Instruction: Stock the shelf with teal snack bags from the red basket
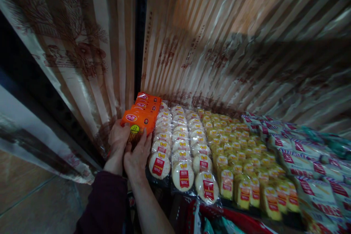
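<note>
An orange snack packet [140, 117] with an oval red-and-white logo and a yellow-green label lies at the front of a row of matching orange packets [146, 98]. My left hand [120, 136] grips its left edge, the thumb lying over the front. From the lower right, my right hand [138, 158] holds the same packet, fingers pressed against its face. Part of the packet's lower side is hidden behind both hands. Just right of my right hand stand rows of round white rice crackers [159, 166] in clear wrappers with red labels.
Further right are rows of yellow wrapped cakes [226, 182], then white-and-red packets [298, 157]. Pleated printed sheeting [175, 58] hangs behind the shelf and on the left. A dark upright post [140, 36] stands at the corner. Red and teal packages [222, 223] show below.
</note>
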{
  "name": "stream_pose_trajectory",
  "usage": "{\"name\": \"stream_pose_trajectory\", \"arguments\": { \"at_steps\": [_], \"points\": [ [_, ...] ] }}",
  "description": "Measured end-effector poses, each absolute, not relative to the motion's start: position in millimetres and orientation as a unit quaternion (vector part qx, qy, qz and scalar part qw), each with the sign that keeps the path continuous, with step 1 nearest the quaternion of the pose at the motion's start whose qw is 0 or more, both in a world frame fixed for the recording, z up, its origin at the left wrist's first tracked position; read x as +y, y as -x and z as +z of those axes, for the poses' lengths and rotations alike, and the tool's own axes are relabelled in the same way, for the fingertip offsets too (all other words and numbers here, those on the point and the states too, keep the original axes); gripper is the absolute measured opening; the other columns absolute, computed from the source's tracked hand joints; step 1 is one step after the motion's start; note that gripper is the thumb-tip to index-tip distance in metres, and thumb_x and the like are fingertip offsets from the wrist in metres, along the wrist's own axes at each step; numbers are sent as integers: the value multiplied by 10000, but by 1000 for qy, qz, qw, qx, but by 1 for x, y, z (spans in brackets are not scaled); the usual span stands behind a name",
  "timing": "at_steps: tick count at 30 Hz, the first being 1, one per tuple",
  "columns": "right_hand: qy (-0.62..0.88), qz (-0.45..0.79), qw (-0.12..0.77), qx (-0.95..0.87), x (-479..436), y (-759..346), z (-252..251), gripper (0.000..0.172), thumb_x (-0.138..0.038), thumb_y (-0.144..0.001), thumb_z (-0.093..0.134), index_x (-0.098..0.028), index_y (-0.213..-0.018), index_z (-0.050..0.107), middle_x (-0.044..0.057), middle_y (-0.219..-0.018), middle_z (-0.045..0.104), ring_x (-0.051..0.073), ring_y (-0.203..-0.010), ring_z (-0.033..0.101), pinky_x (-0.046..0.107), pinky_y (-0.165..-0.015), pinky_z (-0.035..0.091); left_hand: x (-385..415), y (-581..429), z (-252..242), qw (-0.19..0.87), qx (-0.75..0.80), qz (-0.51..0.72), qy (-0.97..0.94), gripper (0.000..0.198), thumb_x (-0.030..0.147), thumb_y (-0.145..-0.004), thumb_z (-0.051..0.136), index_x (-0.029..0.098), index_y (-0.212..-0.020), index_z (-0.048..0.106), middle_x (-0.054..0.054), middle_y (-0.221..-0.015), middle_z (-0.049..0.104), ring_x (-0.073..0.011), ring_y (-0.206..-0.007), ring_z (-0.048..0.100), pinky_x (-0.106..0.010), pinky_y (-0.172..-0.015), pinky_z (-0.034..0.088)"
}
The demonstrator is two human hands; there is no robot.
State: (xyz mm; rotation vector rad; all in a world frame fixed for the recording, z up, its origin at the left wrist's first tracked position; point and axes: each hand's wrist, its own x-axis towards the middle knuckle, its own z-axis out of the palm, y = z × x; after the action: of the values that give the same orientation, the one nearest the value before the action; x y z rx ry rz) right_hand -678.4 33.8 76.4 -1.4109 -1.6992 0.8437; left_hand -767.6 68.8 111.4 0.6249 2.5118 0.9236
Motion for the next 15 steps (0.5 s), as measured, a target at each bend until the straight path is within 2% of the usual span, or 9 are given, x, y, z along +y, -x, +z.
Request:
{"name": "stream_pose_trajectory", "arguments": {
  "at_steps": [6, 15],
  "points": [
    [544, 341, 380, -666, 37, 676, 78, 718, -156, -722, 504, -30, -1407, 332, 250, -1522, 184, 344, -1426, 150, 576, -1123, 188, 67, 763, 117, 187, 892, 344, -225, 415, 336, -831, 433, 210, -1200, 576, -127, -1173, 654, -302, -1068, 613, -398, -868, 467],
    [551, 320, 371, -676, 36, 677, 74, 701, -155, -727, 499, -61, -1405, 347, 241, -1525, 181, 352, -1421, 151, 578, -1104, 221, 72, 771, 105, 188, 884, 360, -232, 376, 351, -815, 474, 174, -1116, 614, -139, -1093, 686, -276, -994, 649, -365, -819, 487]
  ]
}}
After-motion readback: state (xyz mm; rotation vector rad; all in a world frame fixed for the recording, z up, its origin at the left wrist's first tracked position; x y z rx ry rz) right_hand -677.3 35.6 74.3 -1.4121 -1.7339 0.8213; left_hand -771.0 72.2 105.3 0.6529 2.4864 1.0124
